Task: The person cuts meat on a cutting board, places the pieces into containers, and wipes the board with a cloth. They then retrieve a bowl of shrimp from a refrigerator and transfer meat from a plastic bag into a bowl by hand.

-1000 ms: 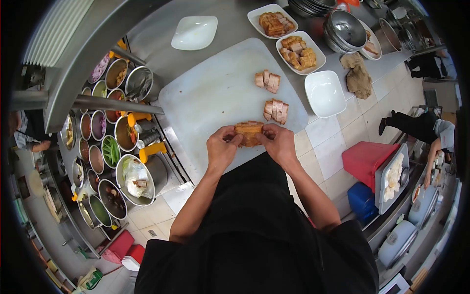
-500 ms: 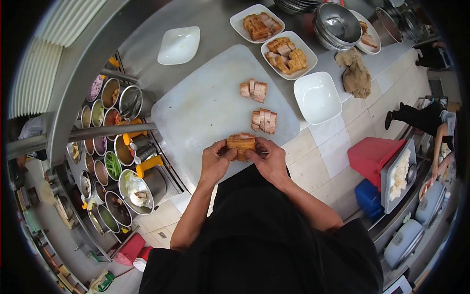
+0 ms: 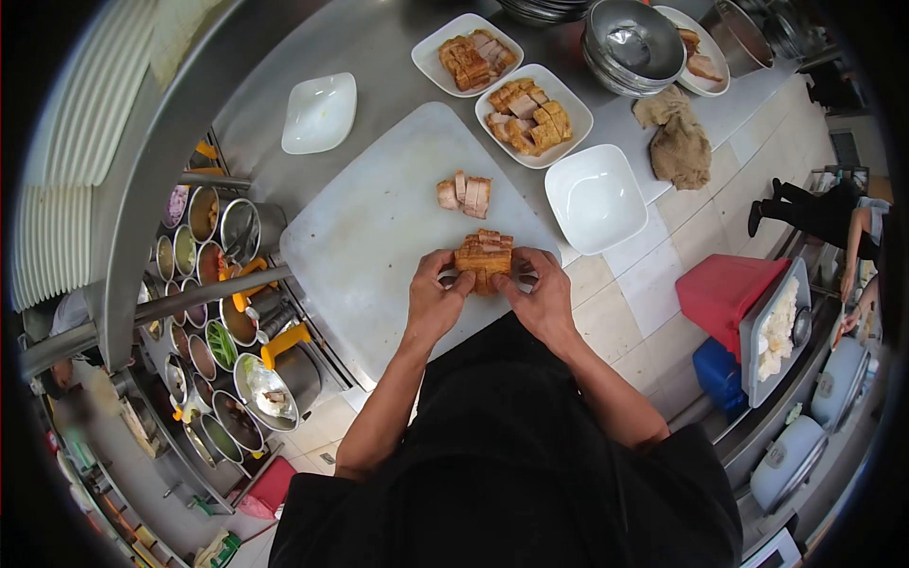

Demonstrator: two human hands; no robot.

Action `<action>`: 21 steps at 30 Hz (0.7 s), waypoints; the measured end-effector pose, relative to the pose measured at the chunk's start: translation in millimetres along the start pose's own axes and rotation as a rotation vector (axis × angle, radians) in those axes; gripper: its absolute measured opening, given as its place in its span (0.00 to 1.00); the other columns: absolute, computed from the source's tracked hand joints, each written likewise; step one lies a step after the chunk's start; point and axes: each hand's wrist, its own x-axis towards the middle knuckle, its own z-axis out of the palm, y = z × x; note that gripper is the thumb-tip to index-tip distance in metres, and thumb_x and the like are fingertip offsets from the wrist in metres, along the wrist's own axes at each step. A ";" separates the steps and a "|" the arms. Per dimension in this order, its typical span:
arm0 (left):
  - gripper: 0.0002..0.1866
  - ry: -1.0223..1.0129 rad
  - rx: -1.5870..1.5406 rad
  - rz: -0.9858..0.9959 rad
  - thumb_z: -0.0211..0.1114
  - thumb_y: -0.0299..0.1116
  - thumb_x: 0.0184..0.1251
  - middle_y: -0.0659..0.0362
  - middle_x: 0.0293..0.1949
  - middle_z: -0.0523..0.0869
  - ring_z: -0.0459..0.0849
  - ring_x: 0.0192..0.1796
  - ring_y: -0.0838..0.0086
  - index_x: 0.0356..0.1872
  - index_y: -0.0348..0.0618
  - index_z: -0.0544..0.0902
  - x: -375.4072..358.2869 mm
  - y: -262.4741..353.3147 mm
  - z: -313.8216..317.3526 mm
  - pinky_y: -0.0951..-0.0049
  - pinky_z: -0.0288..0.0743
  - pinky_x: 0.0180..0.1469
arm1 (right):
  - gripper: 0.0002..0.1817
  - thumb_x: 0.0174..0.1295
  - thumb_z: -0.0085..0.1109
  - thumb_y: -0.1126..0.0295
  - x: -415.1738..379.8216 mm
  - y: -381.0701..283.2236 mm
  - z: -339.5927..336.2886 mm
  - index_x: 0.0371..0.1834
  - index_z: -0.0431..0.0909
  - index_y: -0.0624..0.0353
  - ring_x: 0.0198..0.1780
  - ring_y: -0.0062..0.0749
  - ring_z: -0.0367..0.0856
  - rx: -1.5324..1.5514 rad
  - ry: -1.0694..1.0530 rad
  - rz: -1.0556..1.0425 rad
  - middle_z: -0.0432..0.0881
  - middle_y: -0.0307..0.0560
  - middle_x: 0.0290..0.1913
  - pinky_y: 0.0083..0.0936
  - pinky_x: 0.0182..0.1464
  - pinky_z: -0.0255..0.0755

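Observation:
Between my two hands is a block of sliced roast pork belly [image 3: 484, 265] with golden-brown crackling, near the front edge of the white cutting board [image 3: 369, 237]. My left hand [image 3: 436, 295] presses it from the left side, fingers bent and thumb at the front. From the right, my right hand [image 3: 543, 298] pinches the same pork in a matching grip. Just beyond it on the board lies a smaller row of pork slices [image 3: 465, 194], pale meat showing, untouched by either hand.
Two white dishes of pork, a nearer dish [image 3: 542, 116] and a farther dish [image 3: 467, 55], stand beyond the board. A bare white dish [image 3: 596, 199] sits right, another [image 3: 319, 114] left. Steel bowls [image 3: 634, 45] and a brown cloth [image 3: 680, 151] lie at back right. Ingredient pots [image 3: 237, 417] line the left.
My hands have moved the pork slightly away from me, up to the nearer row of slices, which now joins it. The view has shifted, so the dishes appear farther left.

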 end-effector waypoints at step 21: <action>0.24 0.046 -0.354 0.032 0.57 0.17 0.61 0.51 0.51 0.82 0.82 0.51 0.70 0.61 0.29 0.72 15.8 41.7 -10.9 0.73 0.76 0.53 | 0.32 0.49 0.68 0.76 44.2 -27.0 9.0 0.60 0.71 0.68 0.48 0.32 0.82 0.443 -0.143 0.116 0.78 0.54 0.51 0.27 0.50 0.80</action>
